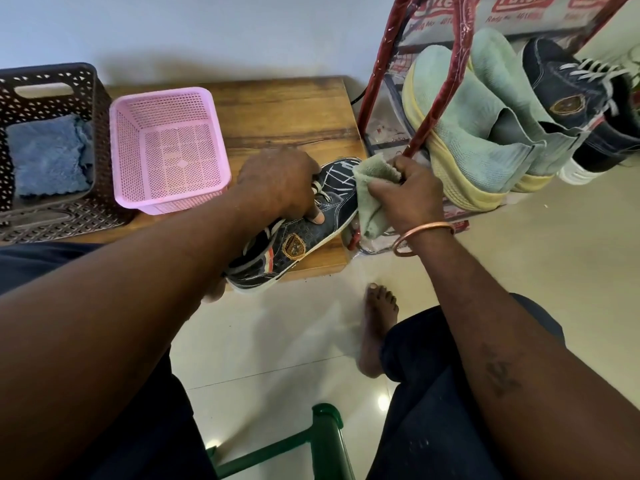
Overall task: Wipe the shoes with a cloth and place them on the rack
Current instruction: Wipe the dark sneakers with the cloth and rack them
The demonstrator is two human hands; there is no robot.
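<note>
Far left of the left hand, a dark brown perforated plastic basket (52,72) held a folded blue cloth (46,155), and a pink perforated plastic basket (121,157) stood nearer on the wooden surface (284,112). The left hand (280,185) gripped a dark laced sneaker (298,244) over its laces at the surface's edge. The right hand (405,199) clutched a pale green cloth (370,202) against the sneaker's toe. Beyond the right hand, a red-framed rack (427,123) carried pale green knit shoes (467,133) and a matching dark sneaker (571,98).
</note>
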